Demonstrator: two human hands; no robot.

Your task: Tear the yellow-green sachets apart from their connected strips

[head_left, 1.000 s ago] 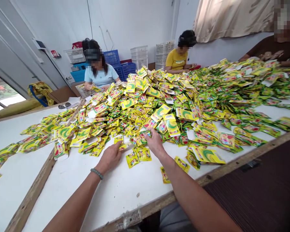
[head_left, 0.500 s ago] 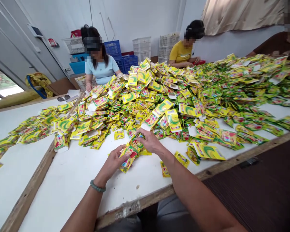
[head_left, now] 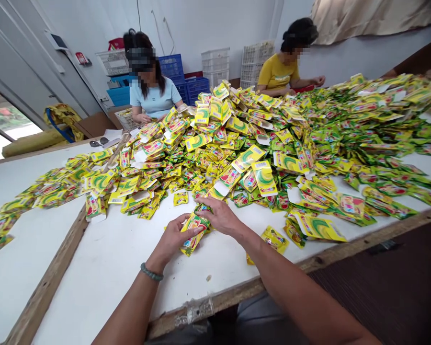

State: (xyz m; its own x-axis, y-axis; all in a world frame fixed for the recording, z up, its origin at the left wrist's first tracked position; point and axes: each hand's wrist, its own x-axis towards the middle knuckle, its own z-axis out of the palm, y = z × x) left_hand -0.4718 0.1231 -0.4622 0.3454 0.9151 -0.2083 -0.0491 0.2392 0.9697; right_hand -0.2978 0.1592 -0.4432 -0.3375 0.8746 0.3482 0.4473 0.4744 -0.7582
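Note:
My left hand (head_left: 173,235) is closed around a small yellow box (head_left: 191,238) with red and green fruit print, thumb across its front. At the upper end of this box, the fingers of my right hand (head_left: 221,216) are pinched on a small green sachet (head_left: 201,208), mostly covered by the fingers. How far the sachet is inside the box is hidden. Just beyond my hands lies a single yellow sachet (head_left: 180,198). More yellow sachets (head_left: 274,239) lie beside my right forearm.
A large heap of yellow boxes (head_left: 264,178) and green sachets (head_left: 345,124) covers the white table (head_left: 104,268). A wooden strip (head_left: 62,254) crosses the tabletop at left. Co-workers sit across, one in a light blue shirt (head_left: 156,98), one in yellow (head_left: 278,74). Crates (head_left: 215,62) stand behind.
My right fingers have closed in over the upper end of the box, covering more of the green sachet. The view has shifted slightly. The co-worker in yellow has raised a hand.

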